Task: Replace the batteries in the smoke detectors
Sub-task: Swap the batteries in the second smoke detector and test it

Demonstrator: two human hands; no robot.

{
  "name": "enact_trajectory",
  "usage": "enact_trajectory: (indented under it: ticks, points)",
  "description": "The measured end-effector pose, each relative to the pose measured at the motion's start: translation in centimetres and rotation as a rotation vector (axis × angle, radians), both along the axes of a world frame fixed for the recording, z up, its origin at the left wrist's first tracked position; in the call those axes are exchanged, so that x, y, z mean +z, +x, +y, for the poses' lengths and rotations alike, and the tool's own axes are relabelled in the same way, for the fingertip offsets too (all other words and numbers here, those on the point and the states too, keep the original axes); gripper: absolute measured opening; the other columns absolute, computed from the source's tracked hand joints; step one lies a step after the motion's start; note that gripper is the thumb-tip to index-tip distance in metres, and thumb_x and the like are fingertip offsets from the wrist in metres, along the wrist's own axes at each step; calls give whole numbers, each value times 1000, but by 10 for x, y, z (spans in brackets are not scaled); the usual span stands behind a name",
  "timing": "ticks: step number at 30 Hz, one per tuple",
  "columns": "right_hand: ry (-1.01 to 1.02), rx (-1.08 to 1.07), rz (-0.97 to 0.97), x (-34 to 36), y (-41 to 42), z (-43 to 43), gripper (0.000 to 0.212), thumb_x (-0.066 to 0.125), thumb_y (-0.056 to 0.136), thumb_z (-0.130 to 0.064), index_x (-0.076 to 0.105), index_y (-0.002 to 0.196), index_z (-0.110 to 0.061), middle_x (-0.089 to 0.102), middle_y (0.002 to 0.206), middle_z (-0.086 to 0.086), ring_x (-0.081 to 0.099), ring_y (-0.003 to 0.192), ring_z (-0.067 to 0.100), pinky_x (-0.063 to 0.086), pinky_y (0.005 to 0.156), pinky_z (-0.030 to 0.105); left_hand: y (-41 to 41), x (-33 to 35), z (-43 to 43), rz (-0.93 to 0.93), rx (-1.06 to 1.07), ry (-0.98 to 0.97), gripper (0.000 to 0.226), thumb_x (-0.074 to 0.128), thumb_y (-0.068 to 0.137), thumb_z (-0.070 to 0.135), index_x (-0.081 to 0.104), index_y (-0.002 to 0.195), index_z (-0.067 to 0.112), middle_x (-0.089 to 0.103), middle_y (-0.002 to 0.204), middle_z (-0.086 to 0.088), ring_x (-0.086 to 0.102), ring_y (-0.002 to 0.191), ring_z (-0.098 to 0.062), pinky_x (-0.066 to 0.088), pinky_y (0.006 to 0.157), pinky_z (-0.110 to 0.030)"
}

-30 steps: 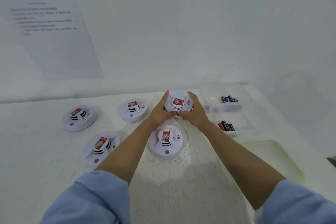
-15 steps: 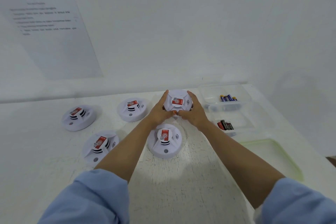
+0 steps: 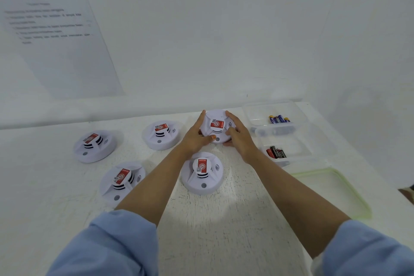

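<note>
Smoke detector (image 3: 216,126), white with a red label, tilted toward the viewer just left of the clear compartment box (image 3: 253,110). Left hand (image 3: 194,139) and right hand (image 3: 239,136) grip its opposite sides, fingers curled round the rim. Four more detectors (image 3: 202,173) lie farther left of the box. Blue batteries (image 3: 279,119) occupy the box's far compartment, black-and-red batteries (image 3: 276,152) its near one.

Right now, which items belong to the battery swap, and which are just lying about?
Job: held detector, left hand, right hand, spare detectors, blue batteries, red-black batteries, far box, near box.
Lying about: green tray, wall sheet.
</note>
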State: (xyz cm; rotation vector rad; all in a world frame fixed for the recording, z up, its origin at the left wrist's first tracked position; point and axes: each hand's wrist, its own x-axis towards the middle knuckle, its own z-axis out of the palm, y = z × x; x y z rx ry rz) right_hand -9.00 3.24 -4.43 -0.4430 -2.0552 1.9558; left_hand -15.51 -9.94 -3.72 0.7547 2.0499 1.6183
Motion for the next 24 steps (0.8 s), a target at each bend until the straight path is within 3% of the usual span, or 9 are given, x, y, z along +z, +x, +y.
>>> enact_trajectory:
  ticks: [5,10,12,17,20,24]
  points:
    - [15,-1,-3,-1,-1,0,48,36,95,-6,37,137,-28,47,126,1,54,105,21,55,85,41,-1,-2,0,-10,8,3,78,59,87,1,12,147,18,38,145,-10,44,122,-22,47,80,-11]
    - [7,-8,-7,-3,-1,0,49,36,95,-5,37,138,-28,48,126,1,55,102,20,55,84,41,-6,-5,1,-3,15,-24,80,61,86,4,12,147,18,36,146,-10,41,131,-29,40,104,-34]
    - [0,-8,-9,-3,-1,1,50,35,95,-5,36,139,-28,47,127,2,55,102,20,54,86,42,-7,-6,0,-10,12,-26,81,62,86,5,11,148,19,36,147,-10,41,131,-28,40,104,-35]
    - [-14,-6,-10,-4,-1,0,50,34,95,-5,36,139,-28,47,132,5,54,106,22,55,80,35,-5,-6,0,-9,-6,10,78,59,87,2,13,147,18,39,144,-9,43,128,-26,47,90,-21]
    - [-27,-2,-8,-4,0,0,50,34,95,-4,35,139,-28,47,129,4,54,103,20,54,79,34,-7,-7,1,-1,-2,-7,80,61,86,4,12,148,19,37,146,-9,41,131,-27,42,101,-32]
    - [-33,3,-4,-4,0,1,50,34,95,-4,35,140,-27,47,129,4,55,104,21,54,82,36,-8,-7,1,-17,9,-5,80,62,86,4,13,148,19,37,146,-10,42,130,-28,41,104,-36]
